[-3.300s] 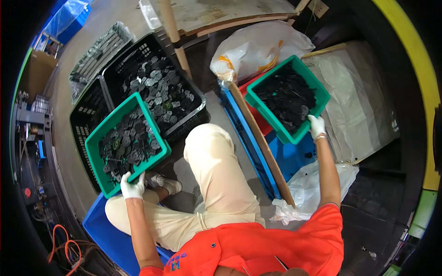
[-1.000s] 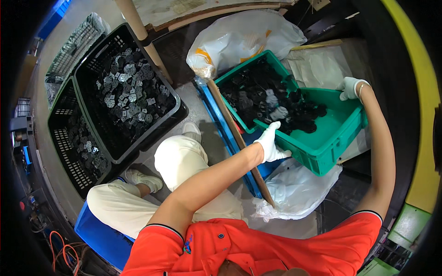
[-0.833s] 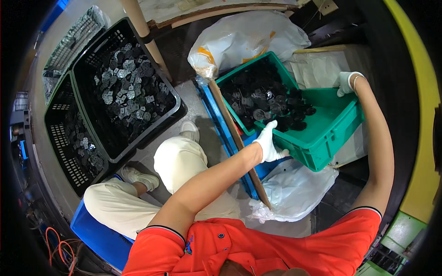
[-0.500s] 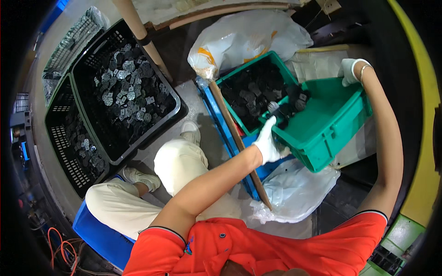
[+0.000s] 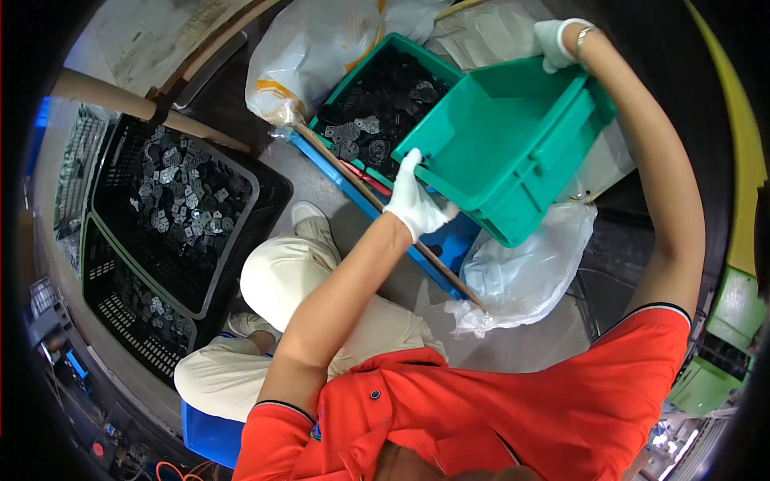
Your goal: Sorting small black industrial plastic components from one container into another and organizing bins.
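We grip the tilted green bin [image 5: 501, 144], left hand [image 5: 417, 205] and right hand [image 5: 555, 44] at its rim; swung low, it could knock the filled bin [image 5: 431, 57], spilling black parts [image 5: 393, 92].

A head-worn fisheye camera — the left of two — looks down over the red shirt [image 5: 553, 401], close above it; the left hand [image 5: 417, 207] and right hand [image 5: 555, 44] lie farther out, the floor [image 5: 365, 250] below them, and straight edges bend toward the view's rim.
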A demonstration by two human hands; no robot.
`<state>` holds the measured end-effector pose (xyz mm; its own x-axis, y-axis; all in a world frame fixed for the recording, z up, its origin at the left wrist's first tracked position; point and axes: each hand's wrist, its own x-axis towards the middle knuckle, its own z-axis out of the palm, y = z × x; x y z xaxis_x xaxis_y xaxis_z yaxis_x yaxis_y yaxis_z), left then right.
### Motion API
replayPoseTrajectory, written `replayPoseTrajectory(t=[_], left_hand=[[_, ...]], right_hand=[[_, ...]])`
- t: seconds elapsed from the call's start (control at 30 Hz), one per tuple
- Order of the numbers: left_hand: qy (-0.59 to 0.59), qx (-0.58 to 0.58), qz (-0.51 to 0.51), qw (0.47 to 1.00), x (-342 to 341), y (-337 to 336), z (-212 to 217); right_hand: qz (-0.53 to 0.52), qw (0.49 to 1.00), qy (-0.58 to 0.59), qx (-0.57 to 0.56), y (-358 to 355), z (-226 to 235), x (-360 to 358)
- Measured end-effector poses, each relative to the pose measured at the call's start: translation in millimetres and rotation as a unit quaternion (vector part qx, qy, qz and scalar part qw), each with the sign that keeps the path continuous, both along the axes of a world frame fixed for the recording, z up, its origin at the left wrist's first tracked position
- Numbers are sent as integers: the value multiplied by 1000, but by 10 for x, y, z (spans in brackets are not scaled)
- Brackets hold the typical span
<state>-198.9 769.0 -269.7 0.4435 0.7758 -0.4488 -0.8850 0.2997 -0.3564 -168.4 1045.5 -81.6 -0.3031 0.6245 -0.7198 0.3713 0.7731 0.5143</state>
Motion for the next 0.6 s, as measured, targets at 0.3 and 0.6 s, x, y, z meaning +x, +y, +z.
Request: replayPoseTrajectory(t=[0.3, 0.6], left_hand=[[199, 76, -18, 977, 443, -197, -223], [443, -112, 113, 882, -130, -81, -416]], right_hand=[[-81, 987, 137, -27, -363, -190, 1228], [-391, 837, 378, -60, -1088, -379, 3342]])
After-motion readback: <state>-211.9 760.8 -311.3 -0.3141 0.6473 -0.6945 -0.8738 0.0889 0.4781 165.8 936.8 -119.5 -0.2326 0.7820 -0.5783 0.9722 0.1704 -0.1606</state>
